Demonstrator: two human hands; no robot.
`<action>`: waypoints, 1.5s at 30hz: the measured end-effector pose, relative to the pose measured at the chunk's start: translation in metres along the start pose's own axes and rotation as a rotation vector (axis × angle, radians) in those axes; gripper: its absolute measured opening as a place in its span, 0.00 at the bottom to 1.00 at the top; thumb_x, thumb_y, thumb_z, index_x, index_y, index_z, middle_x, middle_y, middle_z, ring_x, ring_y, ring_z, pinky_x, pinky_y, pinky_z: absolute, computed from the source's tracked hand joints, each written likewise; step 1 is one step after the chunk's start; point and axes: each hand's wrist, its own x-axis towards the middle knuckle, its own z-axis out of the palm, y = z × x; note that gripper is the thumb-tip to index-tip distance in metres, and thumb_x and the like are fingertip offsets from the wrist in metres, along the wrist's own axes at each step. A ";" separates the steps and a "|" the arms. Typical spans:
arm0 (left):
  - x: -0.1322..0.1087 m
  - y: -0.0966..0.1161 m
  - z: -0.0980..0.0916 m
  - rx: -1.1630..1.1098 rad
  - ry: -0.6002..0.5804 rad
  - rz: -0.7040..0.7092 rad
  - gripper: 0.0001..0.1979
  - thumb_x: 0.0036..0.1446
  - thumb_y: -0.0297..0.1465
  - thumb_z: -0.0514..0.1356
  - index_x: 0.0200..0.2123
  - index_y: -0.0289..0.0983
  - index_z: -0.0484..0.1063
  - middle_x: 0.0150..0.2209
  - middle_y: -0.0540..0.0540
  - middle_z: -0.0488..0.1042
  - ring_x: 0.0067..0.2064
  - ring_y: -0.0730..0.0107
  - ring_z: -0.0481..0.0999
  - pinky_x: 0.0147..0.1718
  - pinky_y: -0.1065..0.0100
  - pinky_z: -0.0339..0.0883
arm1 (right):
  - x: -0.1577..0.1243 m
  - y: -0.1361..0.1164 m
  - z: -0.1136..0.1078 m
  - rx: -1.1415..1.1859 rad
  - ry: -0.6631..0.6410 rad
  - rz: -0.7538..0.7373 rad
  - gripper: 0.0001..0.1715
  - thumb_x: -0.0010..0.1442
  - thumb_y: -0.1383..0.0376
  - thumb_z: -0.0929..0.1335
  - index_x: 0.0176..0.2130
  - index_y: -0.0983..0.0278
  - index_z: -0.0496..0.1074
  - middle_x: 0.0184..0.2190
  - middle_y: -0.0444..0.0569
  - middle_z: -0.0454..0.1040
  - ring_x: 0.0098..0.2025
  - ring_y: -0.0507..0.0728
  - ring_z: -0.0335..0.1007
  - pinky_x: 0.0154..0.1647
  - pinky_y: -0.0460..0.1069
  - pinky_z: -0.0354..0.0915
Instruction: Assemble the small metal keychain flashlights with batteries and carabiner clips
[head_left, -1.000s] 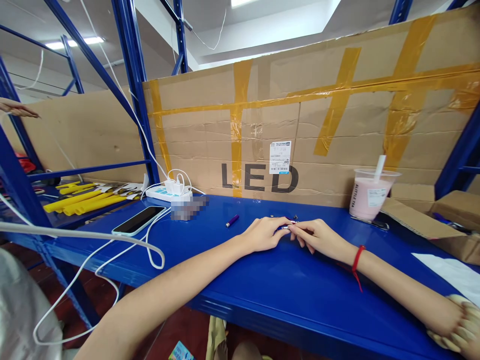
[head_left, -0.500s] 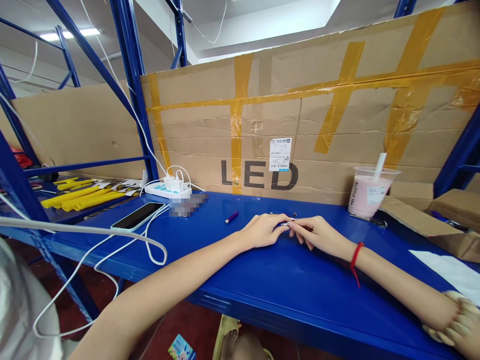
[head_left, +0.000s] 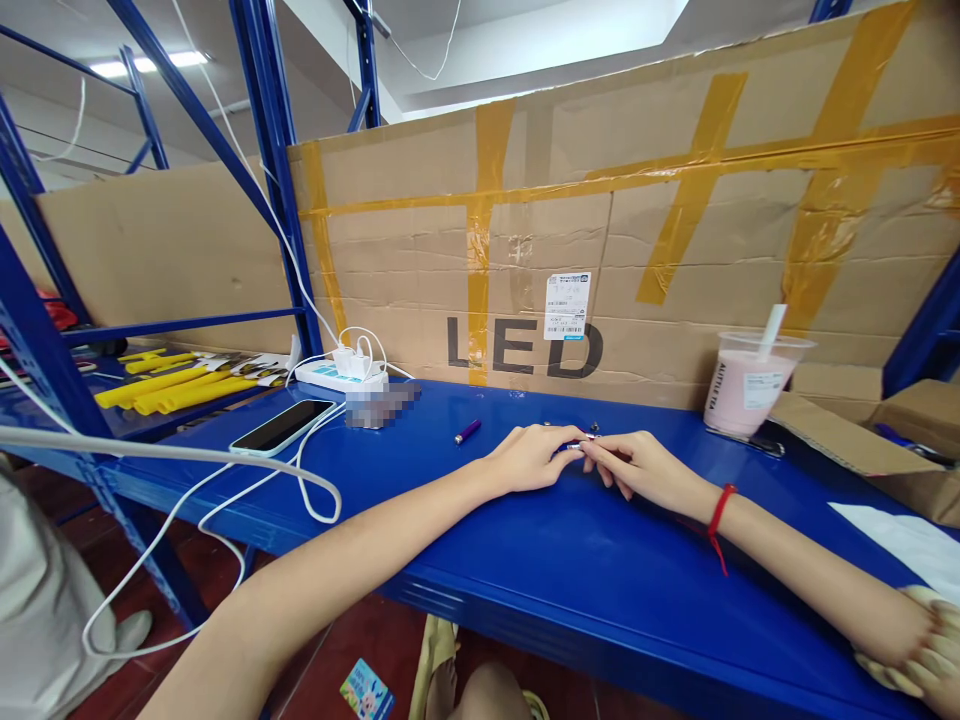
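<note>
My left hand (head_left: 534,458) rests low over the blue shelf top (head_left: 495,560), thumb and forefinger pinched on a slim silvery piece (head_left: 575,446). From the right, my right hand (head_left: 637,468) meets it fingertip to fingertip, also closed on that piece. Fingers cover most of it, so its exact kind is unclear. A red string bracelet circles my right wrist. To the left of the hands lies a short purple tube (head_left: 468,432), similar to a pen part. Just behind the fingertips is a tiny dark object (head_left: 595,427), too small to name.
On the left are a phone (head_left: 282,427), a white power strip (head_left: 330,377) and looping white cables. A cup of pink drink (head_left: 752,385) and an open cardboard box (head_left: 911,425) stand at right. Behind rises a large LED carton (head_left: 420,270). Someone's trousered leg shows lower left.
The view has shifted slightly, so the surroundings sit a little further right and more of the floor shows. Both hands keep the same pinch, with hardly any movement.
</note>
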 end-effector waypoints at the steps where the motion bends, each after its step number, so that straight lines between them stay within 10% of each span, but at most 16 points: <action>1: 0.000 0.000 0.000 0.001 -0.002 0.000 0.13 0.62 0.34 0.45 0.46 0.42 0.65 0.46 0.52 0.71 0.44 0.69 0.71 0.38 0.71 0.64 | 0.000 0.000 0.000 -0.003 0.000 0.000 0.27 0.58 0.47 0.57 0.27 0.65 0.69 0.17 0.42 0.67 0.15 0.48 0.61 0.22 0.44 0.60; 21: 0.002 0.007 -0.003 -0.033 0.029 -0.058 0.14 0.63 0.34 0.43 0.47 0.43 0.63 0.48 0.52 0.70 0.48 0.70 0.70 0.41 0.71 0.64 | 0.000 -0.001 -0.005 -0.022 0.008 -0.026 0.28 0.60 0.48 0.55 0.27 0.65 0.69 0.19 0.42 0.69 0.16 0.47 0.62 0.23 0.44 0.59; 30: 0.004 0.008 -0.002 0.027 0.055 -0.164 0.14 0.63 0.35 0.40 0.46 0.43 0.61 0.42 0.50 0.73 0.42 0.66 0.73 0.35 0.69 0.64 | -0.001 -0.003 -0.015 -0.312 0.428 -0.198 0.22 0.55 0.47 0.62 0.34 0.59 0.74 0.30 0.46 0.73 0.21 0.48 0.61 0.24 0.44 0.56; 45: 0.002 0.009 0.000 -0.018 -0.080 -0.098 0.14 0.64 0.35 0.36 0.41 0.40 0.59 0.37 0.49 0.71 0.38 0.67 0.72 0.30 0.70 0.62 | 0.001 0.006 -0.020 -0.302 0.401 -0.346 0.22 0.56 0.48 0.62 0.30 0.59 0.76 0.32 0.48 0.70 0.25 0.49 0.63 0.29 0.46 0.61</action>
